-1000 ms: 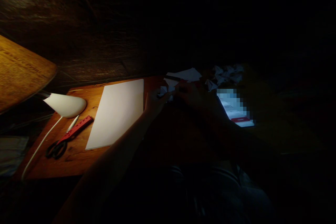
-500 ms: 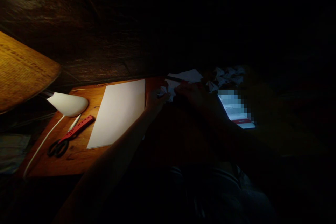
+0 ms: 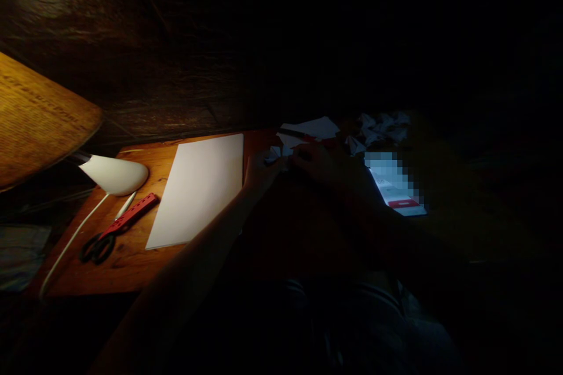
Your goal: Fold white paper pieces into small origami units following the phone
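In the dim middle of the head view, a small white folded paper (image 3: 275,154) with pointed flaps is between my hands. My left hand (image 3: 260,171) is closed on its left side. Closed fingers of my right hand (image 3: 314,162) meet its right edge, though darkness hides the exact grip. Just behind the hands lie loose white paper pieces (image 3: 314,127) with a dark, thin object across them. Several folded paper shapes (image 3: 382,128) sit in a group to the right.
A stack of white sheets (image 3: 202,187) lies left of my hands. Farther left are black-handled scissors in a red sheath (image 3: 127,217), a white pen (image 3: 125,206) and a lamp with a white base (image 3: 116,174). A lit phone (image 3: 398,187) rests at right. A wall runs behind the table.
My right hand has shifted slightly left and down over the folded paper, covering more of its right part. My left hand stays on it, slightly turned.
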Demonstrator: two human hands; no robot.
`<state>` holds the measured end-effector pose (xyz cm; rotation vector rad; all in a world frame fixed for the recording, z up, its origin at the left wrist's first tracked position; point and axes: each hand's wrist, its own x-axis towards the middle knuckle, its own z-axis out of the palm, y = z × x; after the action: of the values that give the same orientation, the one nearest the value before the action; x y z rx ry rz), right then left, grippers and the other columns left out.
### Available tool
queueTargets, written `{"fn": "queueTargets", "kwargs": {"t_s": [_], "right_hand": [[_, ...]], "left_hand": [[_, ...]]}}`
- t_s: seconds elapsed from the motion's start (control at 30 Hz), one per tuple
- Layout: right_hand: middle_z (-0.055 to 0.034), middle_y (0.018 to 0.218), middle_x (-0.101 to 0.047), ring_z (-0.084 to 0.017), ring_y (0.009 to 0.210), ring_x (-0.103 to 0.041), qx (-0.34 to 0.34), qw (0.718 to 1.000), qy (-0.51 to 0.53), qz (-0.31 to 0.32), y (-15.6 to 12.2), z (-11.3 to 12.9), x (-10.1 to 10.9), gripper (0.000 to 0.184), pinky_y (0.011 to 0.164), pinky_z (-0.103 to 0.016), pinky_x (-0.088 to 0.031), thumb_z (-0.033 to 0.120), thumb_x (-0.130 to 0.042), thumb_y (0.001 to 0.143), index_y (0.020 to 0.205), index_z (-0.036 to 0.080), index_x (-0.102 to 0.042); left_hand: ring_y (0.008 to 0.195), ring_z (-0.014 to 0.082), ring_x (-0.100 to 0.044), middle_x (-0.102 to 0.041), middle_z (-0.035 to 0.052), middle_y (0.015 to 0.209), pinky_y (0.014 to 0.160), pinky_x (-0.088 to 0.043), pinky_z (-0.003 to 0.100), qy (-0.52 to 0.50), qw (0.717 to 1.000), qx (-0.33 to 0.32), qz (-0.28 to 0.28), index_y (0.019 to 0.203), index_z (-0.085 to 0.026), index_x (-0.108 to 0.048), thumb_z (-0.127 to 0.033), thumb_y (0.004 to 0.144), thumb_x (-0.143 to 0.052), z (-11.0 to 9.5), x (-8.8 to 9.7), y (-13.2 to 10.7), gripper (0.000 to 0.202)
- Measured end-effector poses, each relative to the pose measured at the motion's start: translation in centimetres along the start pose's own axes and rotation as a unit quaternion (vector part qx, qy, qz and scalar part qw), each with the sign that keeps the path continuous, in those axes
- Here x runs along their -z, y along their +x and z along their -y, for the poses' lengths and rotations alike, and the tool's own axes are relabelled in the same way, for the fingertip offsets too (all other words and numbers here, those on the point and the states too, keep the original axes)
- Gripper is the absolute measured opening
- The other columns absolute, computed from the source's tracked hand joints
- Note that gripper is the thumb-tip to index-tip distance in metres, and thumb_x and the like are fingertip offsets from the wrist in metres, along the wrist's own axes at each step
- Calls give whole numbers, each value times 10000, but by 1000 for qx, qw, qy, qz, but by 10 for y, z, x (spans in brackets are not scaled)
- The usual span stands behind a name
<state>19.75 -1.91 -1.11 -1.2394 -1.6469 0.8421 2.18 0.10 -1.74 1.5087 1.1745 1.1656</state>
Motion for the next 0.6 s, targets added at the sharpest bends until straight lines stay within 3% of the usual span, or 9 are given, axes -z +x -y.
{"fn": "queueTargets", "kwargs": {"t_s": [0.23, 0.6], "right_hand": [[-8, 720, -636, -175, 719, -559, -3, 1000, 12, 7, 0, 2, 2, 158, 667, -297, -392, 321, -619, 813, 704, 206, -613], [-11, 711, -629, -178, 731, -559, -6, 999, 41, 0, 0, 0, 0, 197, 670, -296, -406, 353, -645, 825, 699, 202, -628]], "left_hand": [[581, 113, -609, -697, -2, 631, 533, -443, 207, 0, 1000, 10, 30, 666, -166, -717, -373, 701, -873, 3, 5, 0, 262], [623, 132, -644, -725, 24, 687, 573, -490, 228, -15, 998, 14, 52, 717, -159, -738, -406, 682, -873, 11, 8, 5, 284]]}}
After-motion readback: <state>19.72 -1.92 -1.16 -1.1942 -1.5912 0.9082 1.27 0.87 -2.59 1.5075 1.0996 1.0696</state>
